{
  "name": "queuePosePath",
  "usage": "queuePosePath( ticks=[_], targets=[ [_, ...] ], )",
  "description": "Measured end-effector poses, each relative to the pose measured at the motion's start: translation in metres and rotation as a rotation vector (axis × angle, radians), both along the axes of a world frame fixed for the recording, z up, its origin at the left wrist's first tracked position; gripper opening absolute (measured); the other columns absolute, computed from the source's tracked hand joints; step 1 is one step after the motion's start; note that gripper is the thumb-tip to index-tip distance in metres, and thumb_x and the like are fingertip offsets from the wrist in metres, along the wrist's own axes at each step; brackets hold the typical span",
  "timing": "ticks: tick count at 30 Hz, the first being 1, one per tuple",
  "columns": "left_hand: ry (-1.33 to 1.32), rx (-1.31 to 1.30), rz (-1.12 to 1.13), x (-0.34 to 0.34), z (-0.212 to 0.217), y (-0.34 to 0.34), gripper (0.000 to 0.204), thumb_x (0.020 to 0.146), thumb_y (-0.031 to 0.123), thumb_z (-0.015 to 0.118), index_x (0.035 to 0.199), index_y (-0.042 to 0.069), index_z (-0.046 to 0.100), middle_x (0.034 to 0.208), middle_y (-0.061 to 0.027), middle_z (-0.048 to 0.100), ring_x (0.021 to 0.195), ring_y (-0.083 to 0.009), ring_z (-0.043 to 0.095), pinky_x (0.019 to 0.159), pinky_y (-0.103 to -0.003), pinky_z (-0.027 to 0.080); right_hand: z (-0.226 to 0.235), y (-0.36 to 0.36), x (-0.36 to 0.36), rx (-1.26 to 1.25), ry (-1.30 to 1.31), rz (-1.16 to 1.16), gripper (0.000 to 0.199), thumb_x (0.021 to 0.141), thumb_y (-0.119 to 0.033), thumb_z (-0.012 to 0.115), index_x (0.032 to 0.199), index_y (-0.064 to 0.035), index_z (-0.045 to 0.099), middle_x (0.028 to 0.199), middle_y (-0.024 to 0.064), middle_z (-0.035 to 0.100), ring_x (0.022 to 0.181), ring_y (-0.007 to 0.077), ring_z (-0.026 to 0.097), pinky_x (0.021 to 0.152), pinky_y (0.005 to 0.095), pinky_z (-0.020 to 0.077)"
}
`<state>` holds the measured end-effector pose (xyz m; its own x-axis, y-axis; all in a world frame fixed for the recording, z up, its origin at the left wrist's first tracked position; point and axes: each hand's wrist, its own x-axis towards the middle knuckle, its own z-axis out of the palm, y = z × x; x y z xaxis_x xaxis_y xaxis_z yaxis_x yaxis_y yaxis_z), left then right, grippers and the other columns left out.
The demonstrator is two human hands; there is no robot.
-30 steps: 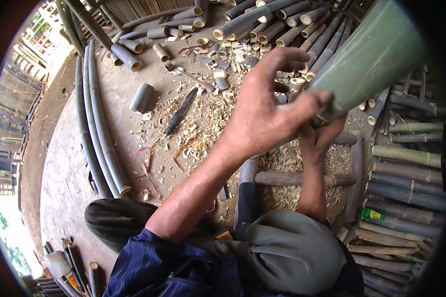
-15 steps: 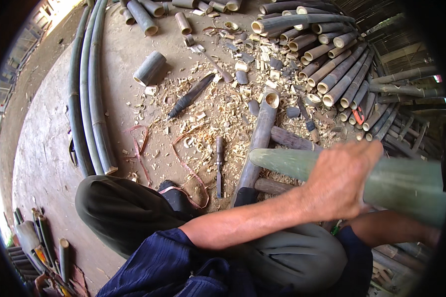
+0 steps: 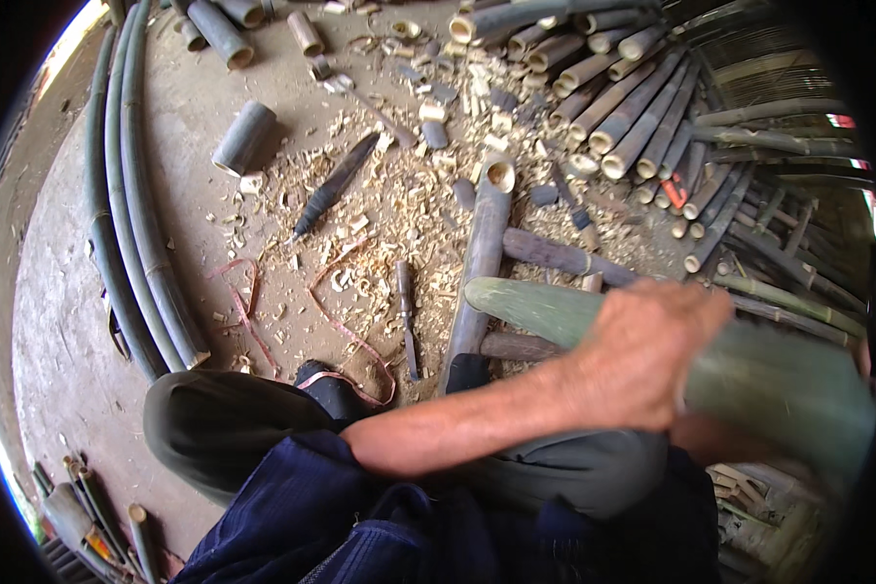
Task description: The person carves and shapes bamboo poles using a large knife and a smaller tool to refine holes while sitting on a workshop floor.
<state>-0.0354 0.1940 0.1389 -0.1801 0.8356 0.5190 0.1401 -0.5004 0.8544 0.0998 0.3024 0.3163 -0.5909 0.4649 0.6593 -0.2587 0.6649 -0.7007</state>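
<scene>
A green bamboo piece (image 3: 779, 384) lies across in front of me at the right, with a narrow rounded end (image 3: 501, 297) pointing left and a thick end toward the right rim. My left hand (image 3: 647, 355) is closed round its middle, knuckles up, and somewhat blurred. From below, my right forearm (image 3: 706, 438) passes behind the thick end; the fingers of that hand are hidden. Under the narrow end stands a low wooden frame, its dark bar (image 3: 477, 263) sloping away from me. Nearest to my feet lies a chisel (image 3: 406, 311) with a wooden handle.
Shavings (image 3: 380, 224) cover the ground around a dark-handled knife (image 3: 336, 185), a hatchet (image 3: 375, 107) and a pink measuring tape (image 3: 360, 343). Cut bamboo tubes (image 3: 642, 117) are piled at the far right. Long bamboo poles (image 3: 151, 214) lie at left, near a short tube (image 3: 245, 138).
My view has turned slightly, so the ground and tools sit further left. My left hand still grips the bamboo piece; its thick end is more blurred and tilts lower at the right.
</scene>
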Motion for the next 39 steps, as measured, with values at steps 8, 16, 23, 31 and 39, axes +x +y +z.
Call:
queuePosePath(
  ticks=[8, 16, 23, 31, 39],
  targets=[
    [-0.459, -0.028, -0.115, -0.071, -0.001, -0.014, 0.092, 0.088, 0.072, 0.06, 0.151, 0.009, 0.043, 0.143, -0.0183, 0.054, 0.138, -0.0337, 0.046, 0.114, -0.05, 0.038, 0.009, -0.014, -0.013, -0.097, 0.127, 0.173, 0.083, 0.081, -0.044, 0.064, 0.145, 0.0038, 0.039, 0.117, 0.0252, 0.056, 0.1, 0.0335, 0.059, 0.086, 0.0491, 0.0511],
    [-0.113, -0.107, 0.127, 0.026, 0.006, -0.027, 0.084, 0.066, 0.022, 0.093, 0.134, 0.0, 0.049, 0.122, -0.0194, 0.065, 0.109, -0.0296, 0.067, 0.096, -0.042, 0.057, 0.01, -0.029, -0.017, -0.121, -0.024, 0.065, 0.087, 0.084, -0.048, 0.069, 0.145, 0.0069, 0.042, 0.123, 0.0291, 0.062, 0.105, 0.0344, 0.067, 0.092, 0.0469, 0.0561],
    [0.011, -0.138, 0.222, 0.042, -0.014, -0.015, 0.055, 0.069, 0.011, 0.088, 0.116, 0.0, 0.063, 0.096, -0.0086, 0.07, 0.084, -0.0198, 0.068, 0.075, -0.035, 0.059, 0.0, -0.026, -0.01, -0.023, 0.183, 0.215, 0.111, 0.073, -0.065, 0.076, 0.149, 0.0058, 0.037, 0.138, 0.0363, 0.05, 0.128, 0.0416, 0.054, 0.106, 0.0509, 0.0498],
    [0.177, -0.1, 0.422, 0.042, -0.02, -0.02, 0.06, 0.074, 0.017, 0.084, 0.125, 0.002, 0.054, 0.11, -0.0115, 0.061, 0.104, -0.0199, 0.058, 0.1, -0.037, 0.046, -0.333, 0.198, 0.024, -0.203, -0.596, -0.665, 0.043, 0.101, -0.045, 0.06, 0.112, -0.0038, 0.063, 0.097, 0.0123, 0.07, 0.081, 0.0227, 0.069, 0.075, 0.0421, 0.0566],
    [0.079, -0.094, 0.041, -0.003, -0.033, -0.033, 0.096, 0.066, 0.015, 0.096, 0.144, 0.009, 0.039, 0.122, -0.0125, 0.06, 0.121, -0.0271, 0.058, 0.108, -0.041, 0.048, -0.5, 0.233, 0.064, 0.111, -1.119, -0.638, 0.061, 0.087, -0.031, 0.076, 0.142, -0.0145, 0.056, 0.137, 0.0107, 0.063, 0.119, 0.03, 0.065, 0.098, 0.0474, 0.0546]
  ],
)
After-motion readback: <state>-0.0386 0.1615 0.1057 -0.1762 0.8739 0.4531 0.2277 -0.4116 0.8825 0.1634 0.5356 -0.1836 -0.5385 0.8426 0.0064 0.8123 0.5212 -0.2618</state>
